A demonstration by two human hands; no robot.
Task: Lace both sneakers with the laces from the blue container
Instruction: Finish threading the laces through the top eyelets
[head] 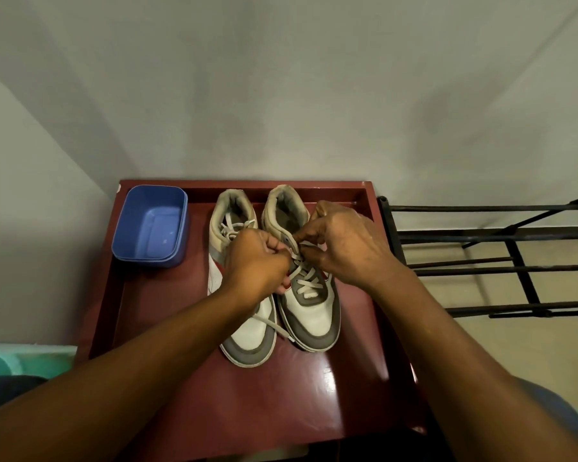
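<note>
Two white and grey sneakers stand side by side on a dark red table (167,311), toes towards me. The right sneaker (309,315) has a white lace (309,283) crossed through its lower eyelets. My left hand (259,261) and my right hand (344,243) both pinch this lace near the upper eyelets, fingers curled. The left sneaker (247,335) lies partly under my left wrist; a lace shows at its collar and a loose end (276,326) trails across its toe. The blue container (151,225) sits at the table's back left with nothing in it.
A raised rim runs along the table's back and sides. A black metal rack (501,258) stands close to the table's right side. Grey walls rise behind. A teal object (20,361) lies at the lower left.
</note>
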